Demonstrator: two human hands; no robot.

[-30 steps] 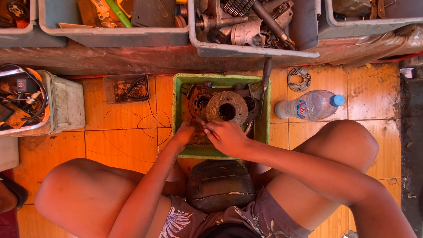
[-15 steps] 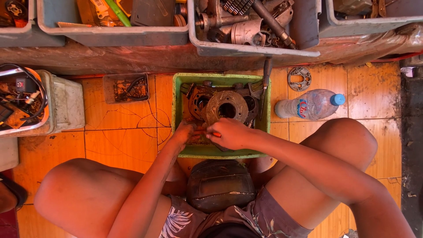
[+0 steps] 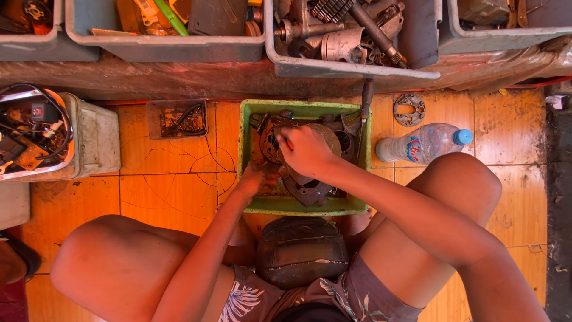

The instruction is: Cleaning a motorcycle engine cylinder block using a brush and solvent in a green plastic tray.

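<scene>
So the floor here is orange tile [image 3: 161, 197], pretty grimy, with dark cracks running across it, and the person is squatting on it with knees spread wide and a dark rounded metal casing [image 3: 301, 250] sitting between the legs. Right in front is a green plastic tray [image 3: 245, 155] packed with greasy engine parts — it sits roughly in the middle of the open tile, its far edge almost up against a dirty ledge [image 3: 179, 77] that carries a row of grey bins [image 3: 351, 65] full of shafts, tools and scrap. The right hand [image 3: 307, 150] is curled down over a round metal engine part [image 3: 277, 134] in the far half of the tray, fingers closed on it, with something thin and red poking out by the fingers. The left hand [image 3: 251, 179] is at the tray's near-left edge, fingers tucked among the parts; can't tell exactly what it's pinching. Room to move is tight: a clear water bottle [image 3: 423, 143] lies just off the tray's right edge, a small flat metal plate [image 3: 410, 109] beyond it, a little rusty box [image 3: 177, 118] to the left, then a pale container [image 3: 95, 140] of wires near the left edge of the floor.
</scene>
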